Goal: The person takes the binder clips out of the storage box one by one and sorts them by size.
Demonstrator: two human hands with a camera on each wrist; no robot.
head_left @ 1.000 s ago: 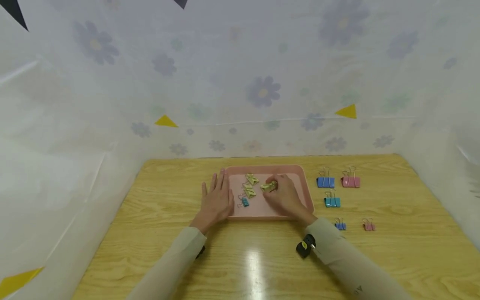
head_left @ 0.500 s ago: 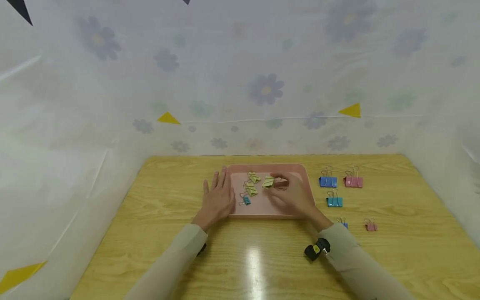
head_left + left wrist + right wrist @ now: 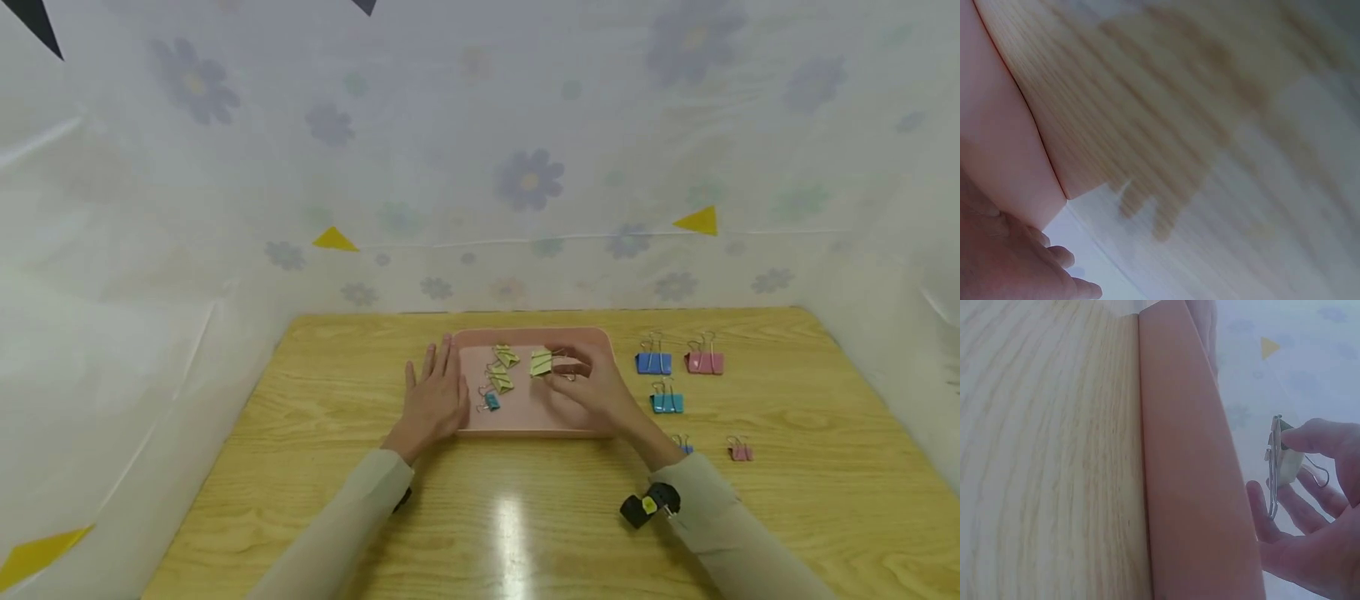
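In the head view, my right hand (image 3: 606,390) pinches a yellow-green binder clip (image 3: 541,363) over the right half of a pink tray (image 3: 532,433). The right wrist view shows the same binder clip (image 3: 1288,464) between thumb and fingers, its wire handles sticking out. My left hand (image 3: 435,402) rests with straight fingers along the tray's left rim. Inside the tray, left of the held clip, lie two more yellow-green clips, an upper one (image 3: 507,357) and a lower one (image 3: 500,381). A small teal clip (image 3: 492,402) sits below them.
Right of the tray, on the wooden table (image 3: 480,517), stand a large blue clip (image 3: 655,363), a large pink clip (image 3: 705,363), a teal clip (image 3: 667,404) and a small pink clip (image 3: 741,451). A small blue clip (image 3: 684,448) is partly hidden by my right sleeve.
My right hand has shifted slightly right and its fingers have spread. The yellow-green clip in it has turned, its flat face now towards the head camera. The left hand stays put.
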